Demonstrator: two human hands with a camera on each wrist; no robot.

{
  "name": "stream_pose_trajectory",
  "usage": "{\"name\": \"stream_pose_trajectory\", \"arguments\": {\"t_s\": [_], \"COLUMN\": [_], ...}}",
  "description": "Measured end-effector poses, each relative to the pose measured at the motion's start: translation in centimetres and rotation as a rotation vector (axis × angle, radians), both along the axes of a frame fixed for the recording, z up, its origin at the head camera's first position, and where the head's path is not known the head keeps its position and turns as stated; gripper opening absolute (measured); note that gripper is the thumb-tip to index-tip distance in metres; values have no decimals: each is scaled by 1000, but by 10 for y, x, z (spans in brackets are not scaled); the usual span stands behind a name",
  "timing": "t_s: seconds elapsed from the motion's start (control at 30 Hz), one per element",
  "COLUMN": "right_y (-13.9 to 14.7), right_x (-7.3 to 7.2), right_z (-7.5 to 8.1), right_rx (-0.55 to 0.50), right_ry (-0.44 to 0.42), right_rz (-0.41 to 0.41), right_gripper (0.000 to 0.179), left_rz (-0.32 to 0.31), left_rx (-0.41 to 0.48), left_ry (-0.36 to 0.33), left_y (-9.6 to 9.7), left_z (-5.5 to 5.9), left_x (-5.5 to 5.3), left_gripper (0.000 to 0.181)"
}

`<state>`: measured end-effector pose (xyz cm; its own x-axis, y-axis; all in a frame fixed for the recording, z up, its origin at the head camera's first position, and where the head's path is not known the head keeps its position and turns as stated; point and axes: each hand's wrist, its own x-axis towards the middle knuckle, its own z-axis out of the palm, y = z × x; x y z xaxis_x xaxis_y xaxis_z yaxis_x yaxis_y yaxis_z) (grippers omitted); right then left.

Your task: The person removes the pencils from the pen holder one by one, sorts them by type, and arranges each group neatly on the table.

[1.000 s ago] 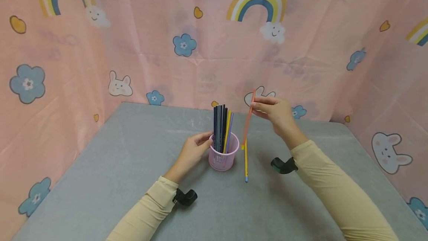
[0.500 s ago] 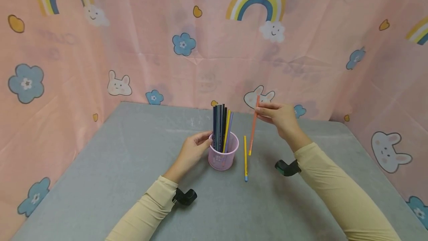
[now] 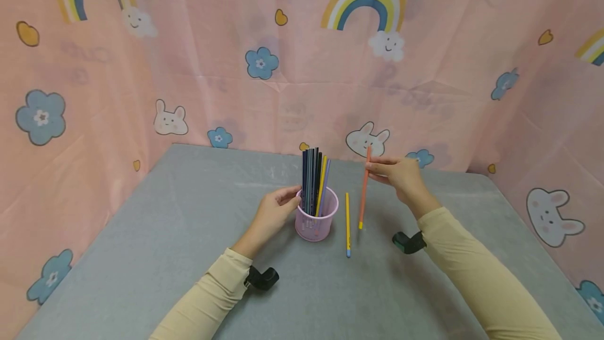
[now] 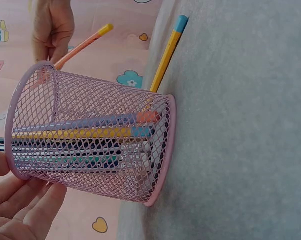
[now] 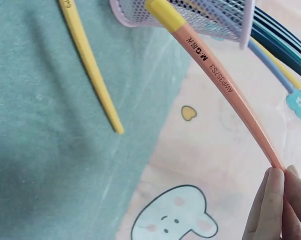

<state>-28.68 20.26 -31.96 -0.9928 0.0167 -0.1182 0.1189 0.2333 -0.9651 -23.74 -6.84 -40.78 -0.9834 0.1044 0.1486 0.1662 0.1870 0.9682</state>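
The left hand (image 3: 271, 214) has hold of the cup (image 3: 313, 230) at nine o'clock, fingers and thumb up by the rim, so I'd call it grasping. The cup is pink mesh and stands upright on the grey table (image 3: 141, 256); take it as the middle of a dial, with twelve towards the curtain.

Out at two o'clock, the right hand (image 3: 400, 176) is grasping too: it pinches the orange pencil (image 3: 365, 188) between thumb and fingers near the upper end. That pencil hangs nearly upright outside the cup at about three o'clock, yellow end down and clear of the table, its top leaning a little towards one. Its barrel carries dark print; I can read "M&G" on it.

Between it and the cup, at three o'clock and touching neither, the loose pencil (image 3: 348, 224) lies on the table along the twelve-to-six line. It is yellow, with its blue end at six.

Inside the cup, a bunch of dark pencils (image 3: 310, 180) stands well above the rim. Beside them a yellow pencil (image 3: 323, 185) and a purple pencil (image 3: 326, 182) tip towards one o'clock.

Both sleeves (image 3: 203, 298) are cream, a black camera (image 3: 263, 278) at each wrist. The pink curtain (image 3: 203, 41) behind shows rainbows, rabbits and blue flowers.
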Motion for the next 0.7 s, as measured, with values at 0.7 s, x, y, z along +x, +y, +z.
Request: {"name": "stream_pose_trajectory", "arguments": {"t_s": [0.7], "right_y": [5], "right_x": [-6], "right_z": [-35], "right_rx": [53], "right_ry": [-117], "right_rz": [-40], "right_gripper": [44], "left_rz": [-10], "left_rx": [-14], "left_ry": [-18], "left_y": [1], "left_z": [15], "left_x": [9], "left_gripper": [35]}}
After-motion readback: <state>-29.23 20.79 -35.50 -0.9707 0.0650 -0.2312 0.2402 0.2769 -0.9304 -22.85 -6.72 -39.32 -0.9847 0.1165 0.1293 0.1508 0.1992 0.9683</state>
